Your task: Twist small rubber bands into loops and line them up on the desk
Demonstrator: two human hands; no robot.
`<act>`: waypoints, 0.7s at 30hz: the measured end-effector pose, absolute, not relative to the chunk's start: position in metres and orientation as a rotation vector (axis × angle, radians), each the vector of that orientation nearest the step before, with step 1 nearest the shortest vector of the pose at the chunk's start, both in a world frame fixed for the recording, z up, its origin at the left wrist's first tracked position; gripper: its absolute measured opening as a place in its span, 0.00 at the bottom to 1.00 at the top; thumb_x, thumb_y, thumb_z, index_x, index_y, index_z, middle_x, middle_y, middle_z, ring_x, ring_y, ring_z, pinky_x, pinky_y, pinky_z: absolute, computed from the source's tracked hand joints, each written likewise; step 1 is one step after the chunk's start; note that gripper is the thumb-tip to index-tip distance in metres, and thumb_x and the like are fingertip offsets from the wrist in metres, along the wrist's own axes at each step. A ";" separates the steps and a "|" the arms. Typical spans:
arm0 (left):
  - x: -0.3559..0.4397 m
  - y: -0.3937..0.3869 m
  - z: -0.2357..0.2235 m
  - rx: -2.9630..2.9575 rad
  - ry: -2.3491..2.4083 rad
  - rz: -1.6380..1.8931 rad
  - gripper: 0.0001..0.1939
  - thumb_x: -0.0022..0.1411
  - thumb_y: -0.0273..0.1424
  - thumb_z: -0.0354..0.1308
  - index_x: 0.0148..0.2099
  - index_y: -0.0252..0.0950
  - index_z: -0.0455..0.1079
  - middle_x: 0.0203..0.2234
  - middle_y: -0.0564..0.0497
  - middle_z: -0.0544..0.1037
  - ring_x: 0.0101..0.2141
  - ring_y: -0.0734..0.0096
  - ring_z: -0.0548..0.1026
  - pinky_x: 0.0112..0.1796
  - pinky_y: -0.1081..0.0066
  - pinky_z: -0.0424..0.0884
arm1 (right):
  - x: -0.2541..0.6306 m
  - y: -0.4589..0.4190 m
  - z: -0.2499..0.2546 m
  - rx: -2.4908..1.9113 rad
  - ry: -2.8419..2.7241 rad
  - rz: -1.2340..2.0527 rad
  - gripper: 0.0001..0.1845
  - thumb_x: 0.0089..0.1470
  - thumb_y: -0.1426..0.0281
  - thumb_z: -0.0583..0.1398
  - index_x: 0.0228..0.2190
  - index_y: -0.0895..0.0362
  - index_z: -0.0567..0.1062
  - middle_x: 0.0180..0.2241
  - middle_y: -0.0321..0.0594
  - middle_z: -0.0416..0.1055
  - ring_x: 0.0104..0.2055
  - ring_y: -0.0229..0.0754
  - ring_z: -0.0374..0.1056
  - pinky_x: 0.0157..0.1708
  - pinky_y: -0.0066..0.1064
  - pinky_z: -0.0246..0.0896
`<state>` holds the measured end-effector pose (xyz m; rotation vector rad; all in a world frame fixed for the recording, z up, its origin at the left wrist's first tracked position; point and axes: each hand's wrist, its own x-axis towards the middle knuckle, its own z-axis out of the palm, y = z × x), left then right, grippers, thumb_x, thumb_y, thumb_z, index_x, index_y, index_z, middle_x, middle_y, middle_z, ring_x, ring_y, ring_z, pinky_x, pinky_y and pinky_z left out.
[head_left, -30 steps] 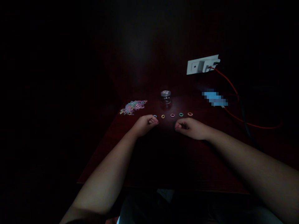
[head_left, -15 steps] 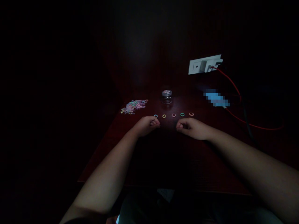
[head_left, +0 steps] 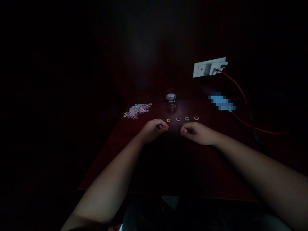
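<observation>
Near four rubber bands, our left hand and right hand curl.
How tightly, or around what, we cannot tell.

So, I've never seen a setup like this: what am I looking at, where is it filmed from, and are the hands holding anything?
There is no machine here: a person works bare-handed, filmed by one head-worn camera looking forward and down. On the dark red table lie a pile of small coloured bands at the left, a lidded clear jar further back, and a row of four visible rings: yellow, pink, green and orange. A blue pixelated patch hides something at the right. The left hand and right hand are curled near the row; I can't tell whether either holds anything.
</observation>
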<state>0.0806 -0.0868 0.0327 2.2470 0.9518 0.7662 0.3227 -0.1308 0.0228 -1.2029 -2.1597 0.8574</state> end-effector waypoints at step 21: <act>0.100 -0.112 0.038 2.373 0.613 0.859 0.06 0.61 0.31 0.59 0.40 0.36 0.74 0.30 0.51 0.75 0.31 0.75 0.72 0.33 0.73 0.68 | 0.309 -0.141 0.030 -1.034 -2.043 0.967 0.12 0.55 0.62 0.58 0.28 0.59 0.69 0.21 0.31 0.59 0.23 0.32 0.54 0.22 0.26 0.49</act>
